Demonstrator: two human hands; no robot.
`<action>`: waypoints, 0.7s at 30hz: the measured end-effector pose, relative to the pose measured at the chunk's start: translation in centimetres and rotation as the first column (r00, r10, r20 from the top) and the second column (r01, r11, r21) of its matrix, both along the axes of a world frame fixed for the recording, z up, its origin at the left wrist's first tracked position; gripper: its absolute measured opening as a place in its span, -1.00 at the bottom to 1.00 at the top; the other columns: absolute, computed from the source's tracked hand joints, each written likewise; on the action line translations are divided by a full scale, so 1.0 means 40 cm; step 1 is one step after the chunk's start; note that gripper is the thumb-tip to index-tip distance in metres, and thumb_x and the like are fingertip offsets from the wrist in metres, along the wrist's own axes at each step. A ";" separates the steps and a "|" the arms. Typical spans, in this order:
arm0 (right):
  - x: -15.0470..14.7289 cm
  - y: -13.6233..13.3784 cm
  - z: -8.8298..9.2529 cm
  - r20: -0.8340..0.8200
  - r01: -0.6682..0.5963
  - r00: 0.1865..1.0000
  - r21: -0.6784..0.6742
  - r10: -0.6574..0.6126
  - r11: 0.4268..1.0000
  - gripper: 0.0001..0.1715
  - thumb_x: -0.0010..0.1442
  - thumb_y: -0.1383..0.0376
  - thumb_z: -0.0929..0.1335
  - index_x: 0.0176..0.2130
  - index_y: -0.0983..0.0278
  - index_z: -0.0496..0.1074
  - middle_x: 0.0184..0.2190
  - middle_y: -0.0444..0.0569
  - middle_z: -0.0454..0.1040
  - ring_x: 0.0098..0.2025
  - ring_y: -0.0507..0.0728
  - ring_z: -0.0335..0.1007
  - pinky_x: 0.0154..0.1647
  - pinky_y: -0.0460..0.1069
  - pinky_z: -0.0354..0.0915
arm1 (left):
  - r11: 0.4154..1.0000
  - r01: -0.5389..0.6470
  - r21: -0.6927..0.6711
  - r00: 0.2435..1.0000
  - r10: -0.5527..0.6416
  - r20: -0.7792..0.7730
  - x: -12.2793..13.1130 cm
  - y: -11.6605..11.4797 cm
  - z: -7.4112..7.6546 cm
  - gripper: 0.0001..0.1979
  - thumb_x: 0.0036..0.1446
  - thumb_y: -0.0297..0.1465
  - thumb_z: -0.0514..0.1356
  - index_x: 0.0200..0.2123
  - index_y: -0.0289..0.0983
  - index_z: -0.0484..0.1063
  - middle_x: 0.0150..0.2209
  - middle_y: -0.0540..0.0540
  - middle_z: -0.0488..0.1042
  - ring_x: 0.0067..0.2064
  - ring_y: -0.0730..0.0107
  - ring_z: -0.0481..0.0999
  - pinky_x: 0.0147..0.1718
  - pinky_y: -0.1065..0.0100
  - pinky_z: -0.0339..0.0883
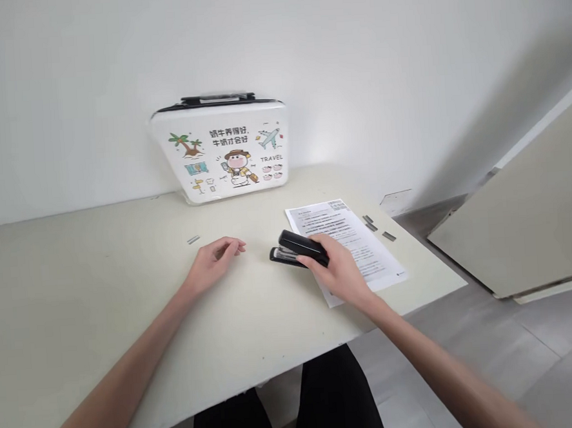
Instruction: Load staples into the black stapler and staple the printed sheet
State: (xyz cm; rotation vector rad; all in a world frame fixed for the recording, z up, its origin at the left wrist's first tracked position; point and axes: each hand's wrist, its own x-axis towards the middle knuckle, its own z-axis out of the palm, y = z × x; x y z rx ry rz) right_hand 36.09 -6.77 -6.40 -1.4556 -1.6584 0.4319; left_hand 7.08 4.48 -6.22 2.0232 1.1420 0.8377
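Observation:
My right hand is wrapped round a black stapler, held over the left part of a printed sheet of paper. The stapler's jaws point left and stand a little apart. My left hand rests on the table, its fingers curled in toward the thumb. Nothing shows in it. Just beyond its knuckles lies a small strip of staples. Several more short staple strips lie to the right of the sheet.
A white case with cartoon prints and a black handle stands against the wall at the back of the pale table. The table's right edge drops to a grey floor, where a light panel stands.

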 end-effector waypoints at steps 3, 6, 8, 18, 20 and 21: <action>-0.075 0.109 0.020 -0.014 -0.184 0.983 -0.077 0.184 0.980 -0.63 0.32 0.01 0.39 -0.06 0.22 0.46 -0.15 -0.02 0.59 -0.13 0.19 0.51 -0.06 0.08 0.39 | 0.992 -0.121 -0.036 0.985 0.124 0.120 -0.056 0.000 -0.002 -0.54 0.34 0.04 0.13 -0.19 -0.22 0.58 -0.24 -0.13 0.63 -0.19 0.24 0.58 -0.05 0.23 0.44; -0.136 0.191 0.011 -0.078 -0.315 0.949 -0.161 0.306 0.935 -0.64 0.28 0.02 0.42 -0.06 0.20 0.47 -0.13 -0.06 0.59 -0.13 0.18 0.51 -0.04 0.08 0.39 | 0.960 -0.266 -0.087 0.925 0.279 0.256 -0.084 0.011 -0.010 -0.60 0.33 -0.04 0.17 -0.20 -0.24 0.57 -0.32 -0.08 0.56 -0.28 0.31 0.51 -0.14 0.28 0.42; -0.160 0.222 -0.006 -0.098 -0.357 0.934 -0.173 0.345 0.918 -0.64 0.25 0.03 0.44 -0.05 0.17 0.48 -0.09 -0.05 0.60 -0.08 0.19 0.51 0.00 0.09 0.38 | 0.937 -0.320 -0.142 0.880 0.350 0.322 -0.091 0.019 -0.018 -0.66 0.31 -0.11 0.18 -0.21 -0.25 0.58 -0.37 -0.05 0.50 -0.33 0.37 0.46 -0.23 0.33 0.38; -0.175 0.216 -0.053 -0.185 -0.334 0.935 -0.176 0.302 0.926 -0.61 0.46 0.00 0.24 0.07 0.11 0.47 0.05 -0.02 0.58 0.11 0.21 0.49 0.16 0.12 0.36 | 0.928 -0.288 -0.237 0.881 0.353 0.314 -0.082 0.017 -0.022 -0.68 0.28 -0.12 0.18 -0.26 -0.23 0.58 -0.43 -0.01 0.43 -0.42 0.41 0.39 -0.40 0.37 0.28; -0.176 0.216 -0.063 -0.234 -0.288 0.940 -0.149 0.249 0.946 -0.56 0.51 0.00 0.15 0.08 0.12 0.45 0.04 -0.01 0.59 0.13 0.20 0.49 0.24 0.15 0.32 | 0.926 -0.286 -0.248 0.882 0.355 0.311 -0.082 0.013 -0.018 -0.67 0.28 -0.11 0.18 -0.26 -0.23 0.58 -0.43 -0.01 0.42 -0.42 0.41 0.38 -0.43 0.38 0.27; -0.177 0.217 -0.070 -0.260 -0.268 0.939 -0.133 0.227 0.954 -0.55 0.52 0.00 0.13 0.09 0.13 0.43 0.04 0.00 0.59 0.13 0.20 0.49 0.25 0.16 0.31 | 0.925 -0.285 -0.253 0.882 0.356 0.309 -0.083 0.013 -0.018 -0.67 0.28 -0.11 0.18 -0.26 -0.23 0.58 -0.44 -0.01 0.41 -0.43 0.41 0.38 -0.43 0.38 0.26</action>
